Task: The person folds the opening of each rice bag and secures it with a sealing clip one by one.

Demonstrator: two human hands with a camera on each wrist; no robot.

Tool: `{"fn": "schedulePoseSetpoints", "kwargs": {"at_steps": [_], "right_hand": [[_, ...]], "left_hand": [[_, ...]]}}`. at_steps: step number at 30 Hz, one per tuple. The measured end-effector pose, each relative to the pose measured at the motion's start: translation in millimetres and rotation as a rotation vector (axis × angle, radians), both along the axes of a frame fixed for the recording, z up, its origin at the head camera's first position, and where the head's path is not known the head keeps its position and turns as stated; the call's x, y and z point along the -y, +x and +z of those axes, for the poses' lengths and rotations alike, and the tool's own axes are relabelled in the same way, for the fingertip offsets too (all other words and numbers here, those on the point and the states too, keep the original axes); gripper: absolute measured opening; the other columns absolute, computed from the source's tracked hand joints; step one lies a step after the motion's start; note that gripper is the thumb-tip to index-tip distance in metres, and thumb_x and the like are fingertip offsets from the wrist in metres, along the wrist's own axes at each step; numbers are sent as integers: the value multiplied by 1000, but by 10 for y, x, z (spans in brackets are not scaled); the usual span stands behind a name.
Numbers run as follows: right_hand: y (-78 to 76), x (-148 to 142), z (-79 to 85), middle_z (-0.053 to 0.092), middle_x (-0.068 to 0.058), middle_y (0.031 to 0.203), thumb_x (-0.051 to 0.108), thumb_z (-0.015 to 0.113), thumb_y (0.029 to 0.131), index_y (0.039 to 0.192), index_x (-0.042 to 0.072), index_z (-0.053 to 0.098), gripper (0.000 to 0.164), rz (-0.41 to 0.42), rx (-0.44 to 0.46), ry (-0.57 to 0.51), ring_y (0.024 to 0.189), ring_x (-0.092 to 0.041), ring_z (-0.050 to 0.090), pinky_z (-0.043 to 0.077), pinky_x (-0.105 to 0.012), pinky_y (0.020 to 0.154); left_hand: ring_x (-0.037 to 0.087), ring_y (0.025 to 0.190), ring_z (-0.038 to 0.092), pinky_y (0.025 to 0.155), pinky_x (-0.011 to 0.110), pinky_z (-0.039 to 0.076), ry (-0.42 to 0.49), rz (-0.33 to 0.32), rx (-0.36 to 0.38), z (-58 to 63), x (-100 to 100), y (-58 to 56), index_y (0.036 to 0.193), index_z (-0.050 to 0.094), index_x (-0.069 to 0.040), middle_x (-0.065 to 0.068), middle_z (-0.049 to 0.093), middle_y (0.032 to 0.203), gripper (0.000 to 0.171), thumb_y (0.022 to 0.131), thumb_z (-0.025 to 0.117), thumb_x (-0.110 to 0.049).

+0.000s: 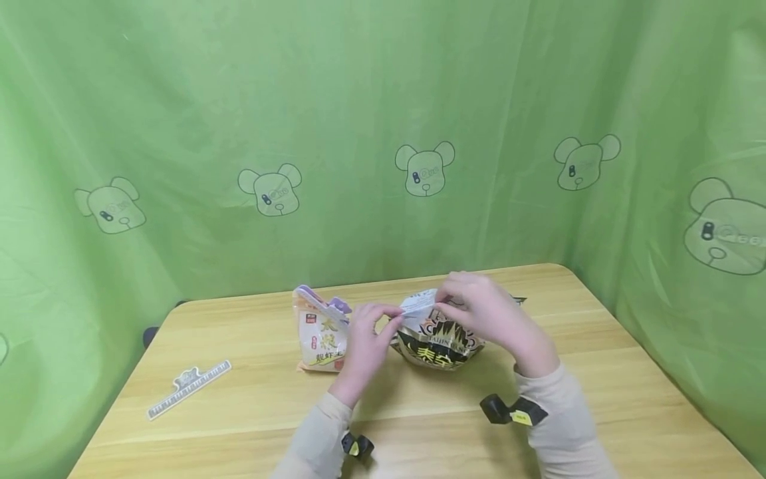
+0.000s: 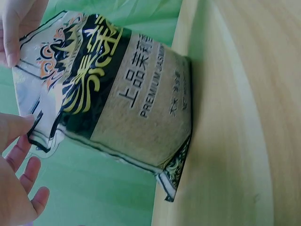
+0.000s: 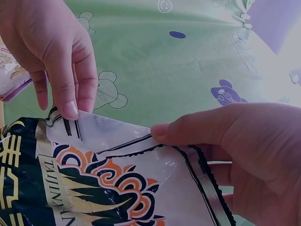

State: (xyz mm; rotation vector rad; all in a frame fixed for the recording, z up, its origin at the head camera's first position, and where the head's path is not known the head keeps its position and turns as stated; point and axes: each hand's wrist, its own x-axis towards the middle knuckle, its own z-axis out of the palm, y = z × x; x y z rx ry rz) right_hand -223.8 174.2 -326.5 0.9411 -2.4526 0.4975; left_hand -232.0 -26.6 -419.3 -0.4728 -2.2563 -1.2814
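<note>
A bag of rice (image 1: 439,342), black and gold below with a pale top, stands upright on the table. My left hand (image 1: 366,342) pinches the left end of its top edge between thumb and fingers. At the right end, my right hand (image 1: 487,313) pinches the same edge. In the left wrist view the bag's lower front (image 2: 141,127) reads "PREMIUM JASMINE". The pale top (image 3: 164,174), seen in the right wrist view, looks folded along its edge between both thumbs. Fingers behind the bag are partly hidden.
Just left of the rice bag stands a smaller white-and-orange bag (image 1: 317,342) with a purple clip (image 1: 320,303) across its top. A long white clip with a piano-key pattern (image 1: 190,387) lies at the table's left. Green curtain (image 1: 359,100) surrounds the wooden table (image 1: 263,406).
</note>
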Motion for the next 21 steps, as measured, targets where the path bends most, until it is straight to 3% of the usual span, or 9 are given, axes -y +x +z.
{"fn": "schedulePoseSetpoints", "kwargs": {"at_steps": [12, 21], "right_hand": [[8, 11, -2, 55, 10, 72, 18, 69, 76, 74, 18, 58, 12, 11, -17, -31, 64, -3, 49, 46, -19, 58], [2, -2, 6, 57, 10, 74, 19, 70, 76, 74, 19, 59, 12, -2, 4, -24, 67, -5, 54, 48, -22, 62]], "left_hand": [[8, 89, 51, 84, 29, 41, -49, 10, -27, 23, 38, -8, 90, 65, -20, -8, 65, 90, 10, 80, 65, -24], [7, 88, 53, 82, 28, 43, -56, -9, 12, 19, 76, -18, 89, 65, -20, -9, 65, 89, 11, 79, 66, -24]]}}
